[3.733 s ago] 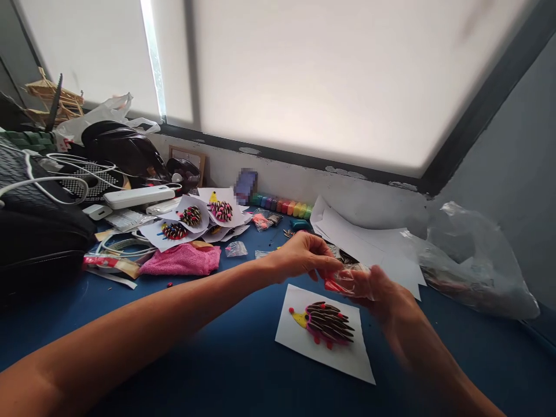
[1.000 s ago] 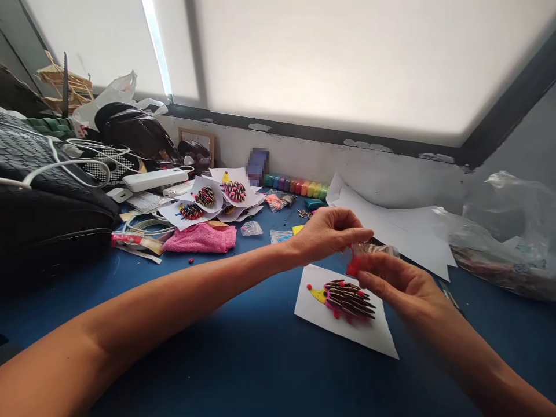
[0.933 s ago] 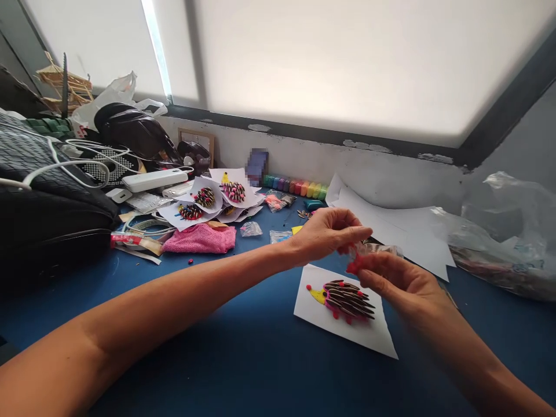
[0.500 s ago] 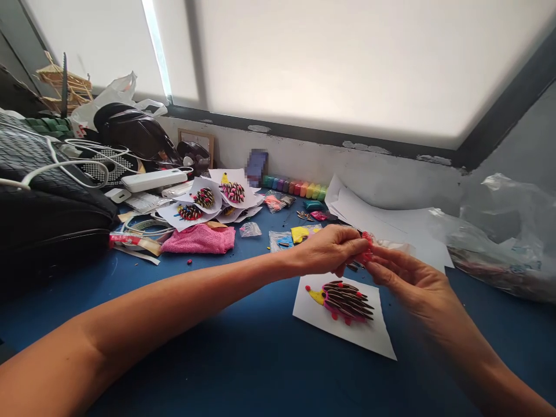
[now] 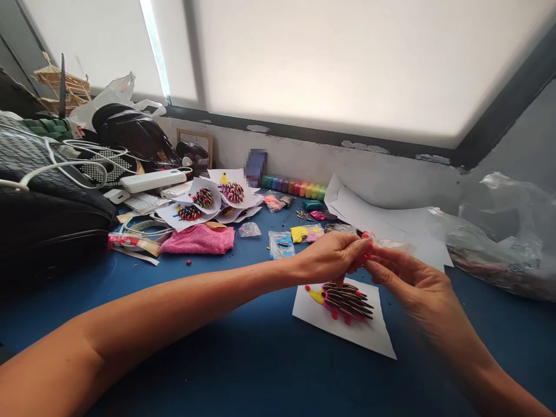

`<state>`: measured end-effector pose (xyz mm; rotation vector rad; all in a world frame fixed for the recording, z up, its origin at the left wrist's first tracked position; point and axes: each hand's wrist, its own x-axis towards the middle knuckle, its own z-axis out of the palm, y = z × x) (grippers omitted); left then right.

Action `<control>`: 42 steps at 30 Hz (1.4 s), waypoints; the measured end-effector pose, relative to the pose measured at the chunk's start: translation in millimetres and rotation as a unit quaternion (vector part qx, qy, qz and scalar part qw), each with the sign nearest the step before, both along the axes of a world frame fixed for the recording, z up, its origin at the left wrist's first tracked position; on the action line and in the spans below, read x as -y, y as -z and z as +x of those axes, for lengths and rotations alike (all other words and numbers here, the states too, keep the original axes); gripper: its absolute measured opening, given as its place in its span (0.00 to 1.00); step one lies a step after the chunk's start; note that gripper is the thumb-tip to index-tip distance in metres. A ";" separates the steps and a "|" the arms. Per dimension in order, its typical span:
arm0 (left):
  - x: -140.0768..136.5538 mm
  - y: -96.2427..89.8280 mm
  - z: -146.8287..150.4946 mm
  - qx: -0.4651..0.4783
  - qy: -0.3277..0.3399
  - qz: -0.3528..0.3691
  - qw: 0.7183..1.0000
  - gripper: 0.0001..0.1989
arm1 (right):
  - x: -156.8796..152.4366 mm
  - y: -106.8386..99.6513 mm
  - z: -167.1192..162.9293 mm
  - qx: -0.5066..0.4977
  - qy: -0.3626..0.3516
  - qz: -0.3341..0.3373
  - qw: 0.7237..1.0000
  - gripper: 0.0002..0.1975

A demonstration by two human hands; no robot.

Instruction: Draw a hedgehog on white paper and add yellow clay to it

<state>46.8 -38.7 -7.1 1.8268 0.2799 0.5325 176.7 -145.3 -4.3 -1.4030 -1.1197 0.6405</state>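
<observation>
My left hand point(image 5: 336, 253) and my right hand point(image 5: 408, 278) meet above the far edge of a white card point(image 5: 321, 327). Between their fingertips is a small clear bag of red clay point(image 5: 368, 238); both hands pinch it, and much of it is hidden by the fingers. On the card lies a hedgehog picture point(image 5: 347, 301) with a yellow face, a red nose, a pink body edge, dark seed spines and red dots. My left fingers hang over its top edge.
Behind the hands lie a blue clay packet point(image 5: 281, 244), a yellow and pink clay packet point(image 5: 306, 233) and loose seeds point(image 5: 304, 215). A pink cloth point(image 5: 197, 239) and several finished hedgehog cards point(image 5: 234, 197) sit left. White paper sheets point(image 5: 391, 217) and a plastic bag point(image 5: 499, 249) lie right.
My left hand has dipped slightly, its lower fingers now overlapping the top of the hedgehog. My right hand has stayed almost still, and both still pinch the red clay bag.
</observation>
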 end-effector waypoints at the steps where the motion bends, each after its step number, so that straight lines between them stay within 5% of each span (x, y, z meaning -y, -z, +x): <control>1: 1.1 1.0 0.1 0.005 -0.007 0.004 1.000 0.22 | 0.1 -0.5 -0.6 0.000 0.001 -0.005 1.000 0.16; 14: -13.4 4.5 2.1 0.037 -0.048 0.013 0.998 0.24 | -0.4 3.1 -1.0 -0.026 0.027 -0.006 0.999 0.16; 28: -2.6 8.1 3.6 0.020 -0.053 0.121 0.991 0.21 | -0.6 6.1 -2.4 -0.052 0.004 -0.019 0.998 0.19; 42: 4.5 8.6 7.7 0.038 -0.078 0.030 0.996 0.23 | 2.0 4.2 -4.5 -0.022 0.063 0.026 0.997 0.15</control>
